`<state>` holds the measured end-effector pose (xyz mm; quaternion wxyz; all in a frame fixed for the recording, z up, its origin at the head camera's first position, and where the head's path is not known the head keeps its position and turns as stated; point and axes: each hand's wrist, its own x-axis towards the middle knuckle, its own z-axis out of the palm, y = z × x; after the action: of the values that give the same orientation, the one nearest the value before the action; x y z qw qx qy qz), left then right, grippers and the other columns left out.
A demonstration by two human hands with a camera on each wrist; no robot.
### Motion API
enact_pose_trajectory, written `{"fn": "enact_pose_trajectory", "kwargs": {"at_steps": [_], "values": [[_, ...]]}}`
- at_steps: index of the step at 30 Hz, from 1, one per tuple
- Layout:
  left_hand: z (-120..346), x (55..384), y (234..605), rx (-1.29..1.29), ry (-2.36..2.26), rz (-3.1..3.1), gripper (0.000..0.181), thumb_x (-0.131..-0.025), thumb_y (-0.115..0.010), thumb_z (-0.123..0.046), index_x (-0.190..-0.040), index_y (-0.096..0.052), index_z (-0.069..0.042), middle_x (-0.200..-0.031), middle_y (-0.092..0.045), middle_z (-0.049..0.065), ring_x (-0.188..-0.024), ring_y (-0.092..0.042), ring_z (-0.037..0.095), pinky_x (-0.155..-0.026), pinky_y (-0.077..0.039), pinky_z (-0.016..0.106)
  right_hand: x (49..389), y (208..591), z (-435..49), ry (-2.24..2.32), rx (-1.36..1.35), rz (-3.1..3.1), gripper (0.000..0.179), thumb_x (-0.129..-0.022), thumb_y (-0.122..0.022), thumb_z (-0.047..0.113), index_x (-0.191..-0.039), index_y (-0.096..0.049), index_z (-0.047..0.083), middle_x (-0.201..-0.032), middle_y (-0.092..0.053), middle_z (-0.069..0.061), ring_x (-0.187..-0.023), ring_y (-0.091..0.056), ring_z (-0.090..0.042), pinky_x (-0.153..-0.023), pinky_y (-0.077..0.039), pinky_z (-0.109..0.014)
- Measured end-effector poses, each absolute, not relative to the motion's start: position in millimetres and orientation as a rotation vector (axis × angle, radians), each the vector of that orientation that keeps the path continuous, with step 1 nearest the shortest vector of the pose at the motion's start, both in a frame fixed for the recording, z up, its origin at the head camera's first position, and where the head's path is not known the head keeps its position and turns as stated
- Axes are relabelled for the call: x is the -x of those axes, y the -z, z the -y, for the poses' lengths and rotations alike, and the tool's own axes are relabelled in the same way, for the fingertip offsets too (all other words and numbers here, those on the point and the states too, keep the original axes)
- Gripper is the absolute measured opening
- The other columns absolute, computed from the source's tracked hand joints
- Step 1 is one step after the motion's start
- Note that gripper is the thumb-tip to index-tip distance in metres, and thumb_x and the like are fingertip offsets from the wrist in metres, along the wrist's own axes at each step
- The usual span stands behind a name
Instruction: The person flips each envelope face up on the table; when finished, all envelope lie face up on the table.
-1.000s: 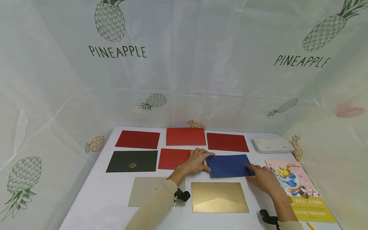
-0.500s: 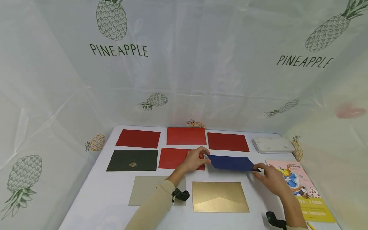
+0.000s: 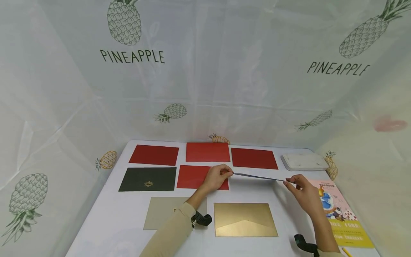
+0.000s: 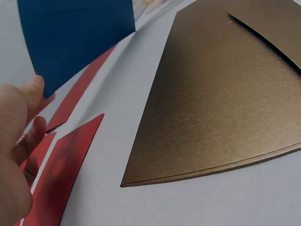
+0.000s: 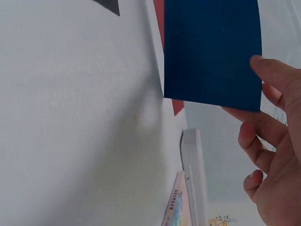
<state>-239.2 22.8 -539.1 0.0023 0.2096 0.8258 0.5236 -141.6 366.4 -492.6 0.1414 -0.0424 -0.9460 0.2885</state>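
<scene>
A white table (image 3: 106, 217) stands inside a booth of pale translucent sheeting printed with pineapples and the word PINEAPPLE (image 3: 132, 56). Above the middle of the table, a flat dark blue paper envelope (image 3: 258, 177) is held in the air, seen edge-on from the head camera so that it shows as a thin line; the wrist views show its broad blue face (image 4: 75, 37) (image 5: 212, 52). The left hand (image 3: 217, 177) pinches its left end between thumb and curled fingers, and the right hand (image 3: 303, 193) pinches its right end in the same way, so the envelope spans the gap between them clear of the table. Just under the left hand lies a red rectangular envelope (image 3: 192, 177), partly covered by that hand. Nearer the person lie a metallic gold envelope with its flap side up (image 3: 245, 220) and, to its left, a beige envelope (image 3: 160, 213) under the cream sleeve (image 3: 168, 235). To the left of the red one rests a black envelope with a small gold emblem (image 3: 148, 179). Along the far edge sit three more red envelopes (image 3: 208, 152) in a row. At the far right corner is a shallow white tray (image 3: 304, 161), and beside the right hand lies a colourful illustrated children's book (image 3: 345, 221).
</scene>
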Motion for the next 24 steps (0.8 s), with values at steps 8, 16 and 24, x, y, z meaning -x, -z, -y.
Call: {"fn": "enact_pose_trajectory", "kwargs": {"at_steps": [8,16,24], "values": [[-25,238,541,-0.634,-1.668,-2.649,0.005,-0.095,-0.071,-0.029,-0.098,-0.074,-0.026,-0.09,-0.071,-0.015,-0.081,-0.061,0.001,-0.074,-0.05,0.024,151,502,-363,-0.962,0.198,2.57,0.024,-0.097,-0.068,0.033,-0.11,-0.062,0.014,-0.116,-0.073,-0.009,-0.085,-0.047,-0.01,-0.054,-0.04,-0.024],[-28,236,537,-0.673,-1.611,-2.76,0.007,-0.093,-0.073,-0.031,-0.099,-0.075,-0.028,-0.087,-0.073,-0.017,-0.08,-0.066,-0.004,-0.073,-0.052,0.022,160,504,-361,-0.983,0.226,2.468,0.02,-0.097,-0.069,0.027,-0.112,-0.065,0.015,-0.089,-0.062,-0.003,-0.073,-0.049,-0.009,-0.051,-0.036,-0.025],[-26,234,536,-0.661,-1.524,-2.77,0.006,-0.091,-0.076,-0.03,-0.096,-0.077,-0.028,-0.085,-0.073,-0.016,-0.078,-0.065,-0.005,-0.072,-0.05,0.02,169,512,-365,-0.825,0.08,2.553,0.024,-0.095,-0.069,0.011,-0.119,-0.069,0.01,-0.096,-0.063,-0.01,-0.084,-0.046,-0.018,-0.06,-0.035,-0.029]]}}
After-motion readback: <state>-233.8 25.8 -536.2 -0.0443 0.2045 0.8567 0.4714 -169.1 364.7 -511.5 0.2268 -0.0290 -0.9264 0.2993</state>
